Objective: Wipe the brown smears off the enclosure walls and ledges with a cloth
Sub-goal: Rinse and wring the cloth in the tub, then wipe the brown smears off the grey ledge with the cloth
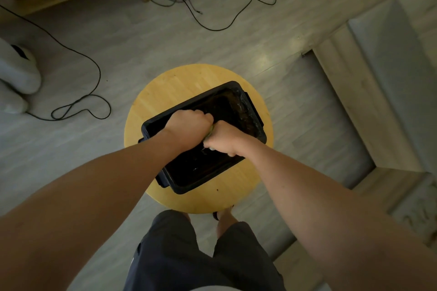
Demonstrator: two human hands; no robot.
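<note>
Presently left hand point(189, 125) and right hand point(224, 140) are both fisted on a greenish cloth point(211, 129), held over the black enclosure point(186, 172) on the round tabletop point(170, 87). Enclosure's long axis runs near-left to far-right. Streaked far-right wall point(246, 111) lies nearer the right hand.

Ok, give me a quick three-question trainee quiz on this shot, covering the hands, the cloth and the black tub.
1. True or false: the black tub sits directly on the floor.
2. What do the left hand and right hand both grip? A) green cloth B) cable C) brush
3. Fill in: the tub rests on a round wooden ____.
Key: 1 false; 2 A; 3 stool.
</note>
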